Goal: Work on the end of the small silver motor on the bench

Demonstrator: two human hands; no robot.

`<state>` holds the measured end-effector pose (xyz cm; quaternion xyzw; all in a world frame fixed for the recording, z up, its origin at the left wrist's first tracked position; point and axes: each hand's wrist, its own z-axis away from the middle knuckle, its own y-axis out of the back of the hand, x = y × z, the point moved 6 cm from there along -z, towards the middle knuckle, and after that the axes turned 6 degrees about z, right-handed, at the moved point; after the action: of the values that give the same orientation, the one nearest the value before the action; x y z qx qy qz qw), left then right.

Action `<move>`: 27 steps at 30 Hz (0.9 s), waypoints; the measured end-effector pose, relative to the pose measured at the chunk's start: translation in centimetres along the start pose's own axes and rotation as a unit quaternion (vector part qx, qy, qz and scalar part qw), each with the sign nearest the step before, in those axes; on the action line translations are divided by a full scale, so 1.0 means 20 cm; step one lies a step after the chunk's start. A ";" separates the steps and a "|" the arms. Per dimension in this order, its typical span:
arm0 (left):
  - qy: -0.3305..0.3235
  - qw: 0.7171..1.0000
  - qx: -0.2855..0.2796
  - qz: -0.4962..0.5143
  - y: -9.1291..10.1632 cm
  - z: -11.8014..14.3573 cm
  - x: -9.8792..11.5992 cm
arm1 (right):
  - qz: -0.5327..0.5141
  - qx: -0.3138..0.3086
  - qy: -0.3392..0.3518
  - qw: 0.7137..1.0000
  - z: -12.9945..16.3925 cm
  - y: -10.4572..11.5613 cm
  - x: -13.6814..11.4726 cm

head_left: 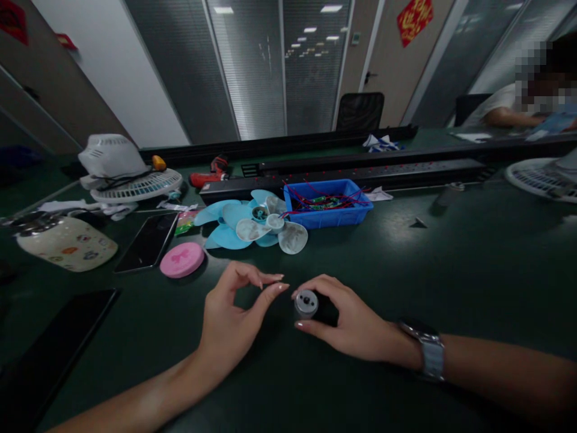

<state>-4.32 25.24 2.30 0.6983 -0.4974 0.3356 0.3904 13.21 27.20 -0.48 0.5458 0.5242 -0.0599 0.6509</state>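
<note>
A small grey cylinder, which looks like a small motor [306, 304], stands on the dark green table with its round face up, showing dark holes. The thumb and fingers of my right hand [349, 319] close around its sides. Just left of it, my left hand [237, 310] is raised in a pinch, thumb and forefinger tips close together. Anything between those tips is too small to make out. Beyond my hands lie light-blue and greyish fan blades [252, 222], beside a blue bin [331, 218] of red and dark wires with green circuit boards.
To the left are a pink round box [182, 260], a phone [148, 242], a patterned bottle [67, 243] and a white fan [112, 162]. An orange-black power drill [210, 174] lies behind the blades. Another cylinder [449, 193] stands far right; a person sits beyond.
</note>
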 end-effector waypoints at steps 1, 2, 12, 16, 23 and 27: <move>0.024 0.999 -0.018 -0.031 0.01 -0.01 -0.04 | 0.003 0.019 -0.016 1.000 0.00 0.01 0.02; 0.049 0.996 -0.045 -0.065 0.01 -0.02 -0.09 | 0.005 0.036 -0.031 0.999 0.00 0.02 0.03; 0.044 0.964 -0.132 -0.226 0.02 -0.04 -0.21 | 0.008 0.067 -0.048 0.997 -0.01 0.04 0.06; 0.060 0.969 -0.119 -0.207 0.02 -0.05 -0.19 | 0.012 0.070 -0.044 0.997 0.00 0.04 0.07; 0.001 0.999 -0.035 -0.016 -0.08 -0.08 0.04 | 0.028 0.066 -0.032 0.997 -0.01 0.04 0.06; -0.011 0.995 -0.084 -0.049 -0.19 -0.09 0.05 | 0.035 0.067 -0.008 0.997 -0.02 0.04 0.04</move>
<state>-0.63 27.11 3.13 0.6902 -0.4932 0.2655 0.4581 13.91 28.15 -0.49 0.6060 0.4939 -0.0763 0.6189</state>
